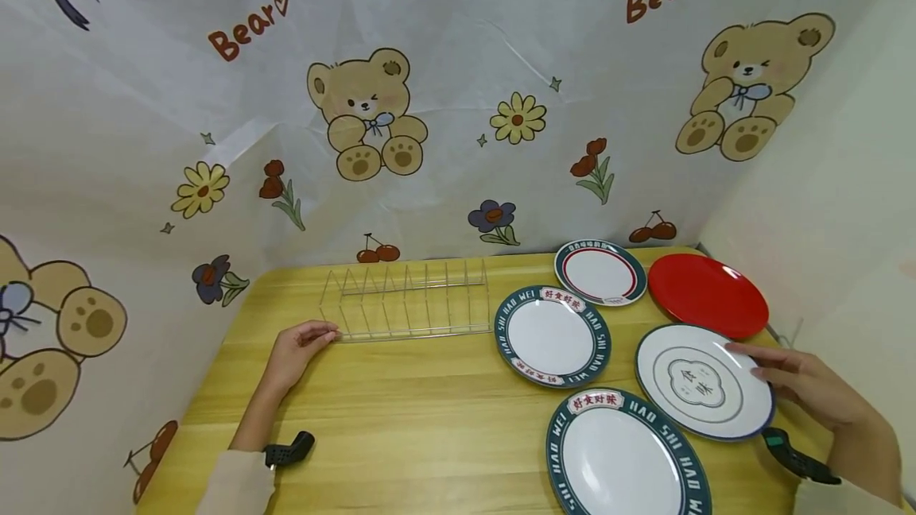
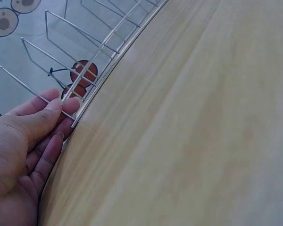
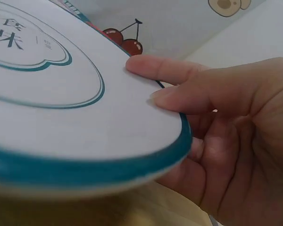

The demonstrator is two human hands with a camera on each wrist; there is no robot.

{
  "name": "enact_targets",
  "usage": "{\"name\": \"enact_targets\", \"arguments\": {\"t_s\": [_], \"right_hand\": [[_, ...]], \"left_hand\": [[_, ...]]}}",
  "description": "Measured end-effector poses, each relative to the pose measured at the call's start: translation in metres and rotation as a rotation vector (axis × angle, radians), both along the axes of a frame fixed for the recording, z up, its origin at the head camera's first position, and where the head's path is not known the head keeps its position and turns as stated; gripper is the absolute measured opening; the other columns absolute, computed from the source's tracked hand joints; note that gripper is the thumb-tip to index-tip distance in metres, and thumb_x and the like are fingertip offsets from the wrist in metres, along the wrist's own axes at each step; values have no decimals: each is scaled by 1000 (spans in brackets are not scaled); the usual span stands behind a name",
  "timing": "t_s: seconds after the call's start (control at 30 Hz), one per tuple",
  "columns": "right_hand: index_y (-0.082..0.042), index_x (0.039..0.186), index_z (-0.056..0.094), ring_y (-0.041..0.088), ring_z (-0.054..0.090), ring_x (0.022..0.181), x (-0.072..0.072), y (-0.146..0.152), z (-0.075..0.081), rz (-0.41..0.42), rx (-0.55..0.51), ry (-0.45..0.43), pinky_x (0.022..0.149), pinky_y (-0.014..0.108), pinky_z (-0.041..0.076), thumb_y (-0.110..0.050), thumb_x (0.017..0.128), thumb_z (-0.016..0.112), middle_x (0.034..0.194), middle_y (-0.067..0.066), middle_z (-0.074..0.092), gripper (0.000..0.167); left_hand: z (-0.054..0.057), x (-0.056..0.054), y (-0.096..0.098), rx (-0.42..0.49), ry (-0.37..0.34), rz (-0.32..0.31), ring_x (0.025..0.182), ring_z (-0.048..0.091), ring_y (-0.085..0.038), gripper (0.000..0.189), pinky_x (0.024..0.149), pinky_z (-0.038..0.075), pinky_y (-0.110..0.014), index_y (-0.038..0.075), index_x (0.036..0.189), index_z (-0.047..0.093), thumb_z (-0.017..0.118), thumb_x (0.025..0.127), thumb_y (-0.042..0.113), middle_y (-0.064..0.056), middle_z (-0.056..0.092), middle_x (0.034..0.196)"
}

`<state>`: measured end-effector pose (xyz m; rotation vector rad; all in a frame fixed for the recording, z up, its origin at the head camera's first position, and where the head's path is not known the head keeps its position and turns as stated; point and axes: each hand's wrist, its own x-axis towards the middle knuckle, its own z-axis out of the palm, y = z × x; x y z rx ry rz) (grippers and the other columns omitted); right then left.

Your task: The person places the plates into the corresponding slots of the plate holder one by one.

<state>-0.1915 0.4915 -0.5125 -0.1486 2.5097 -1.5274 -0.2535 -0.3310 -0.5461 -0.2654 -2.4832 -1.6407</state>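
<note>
At the back left of the table stands a wire dish rack point(image 1: 415, 333), its upright dividers in a row. My left hand point(image 1: 299, 348) pinches the rack's near left corner; in the left wrist view its thumb and fingers lie on the wire. On the right, my right hand point(image 1: 809, 384) grips the right rim of a white plate point(image 1: 654, 364) with a blue edge and a printed emblem at its centre. In the right wrist view the thumb and index finger lie on top of this plate point(image 3: 127, 127), other fingers beneath, and its near edge is raised off the table.
A red plate point(image 1: 708, 292) lies behind the white plate. Three green-rimmed plates, at the back point(image 1: 601, 272), in the middle point(image 1: 551, 336) and at the front point(image 1: 622, 459), lie to its left. A bear-print cloth point(image 1: 444, 141) hangs behind the wooden table point(image 1: 401, 427); a pale wall stands right.
</note>
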Motion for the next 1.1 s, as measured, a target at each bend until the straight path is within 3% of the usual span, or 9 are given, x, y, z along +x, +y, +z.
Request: {"name": "enact_targets", "arguments": {"t_s": [0.37, 0.53, 0.77, 0.9, 1.0, 1.1], "right_hand": [[-10, 150, 51, 8, 66, 96, 0, -2, 18, 46, -212, 57, 72, 30, 62, 0, 107, 45, 128, -27, 60, 45], [-2, 149, 50, 8, 67, 100, -4, -13, 28, 8, -357, 106, 76, 28, 61, 4, 106, 46, 132, -16, 62, 44], [1, 147, 50, 11, 69, 101, -13, -31, 41, 28, -578, 146, 79, 24, 60, 11, 104, 41, 137, -8, 62, 46], [-3, 149, 50, 13, 70, 98, -17, -46, 49, -28, -584, 126, 78, 25, 60, 9, 104, 44, 134, -7, 61, 47], [-6, 152, 46, 14, 70, 96, -19, -57, 56, -64, -574, 116, 77, 25, 60, 6, 104, 46, 136, -4, 52, 50], [-5, 155, 41, 16, 71, 96, -20, -66, 62, -48, -604, 124, 78, 25, 60, 7, 104, 44, 139, 2, 43, 52]], "left_hand": [[3, -2, 2, -1, 2, -1, 95, 72, -9, 22, 82, 56, -16, -1, 114, 73, 68, 99, 15, -16, 75, 106], [3, -2, 3, -1, -6, 4, 94, 72, -9, 21, 81, 55, -15, 0, 113, 74, 68, 98, 13, -16, 76, 105], [1, -3, 2, 5, 3, -12, 94, 73, -12, 22, 83, 55, -16, -2, 115, 73, 67, 99, 13, -18, 75, 106], [-1, -1, 1, 7, -1, -17, 95, 73, -12, 23, 83, 56, -16, -2, 114, 73, 67, 99, 14, -19, 75, 107], [-3, -1, 0, 8, 4, -20, 95, 73, -13, 22, 83, 56, -17, -2, 114, 73, 67, 99, 13, -20, 75, 107], [-2, -3, 1, -1, 12, -18, 96, 73, -15, 22, 83, 56, -16, -1, 114, 73, 67, 100, 14, -19, 75, 106]]}}
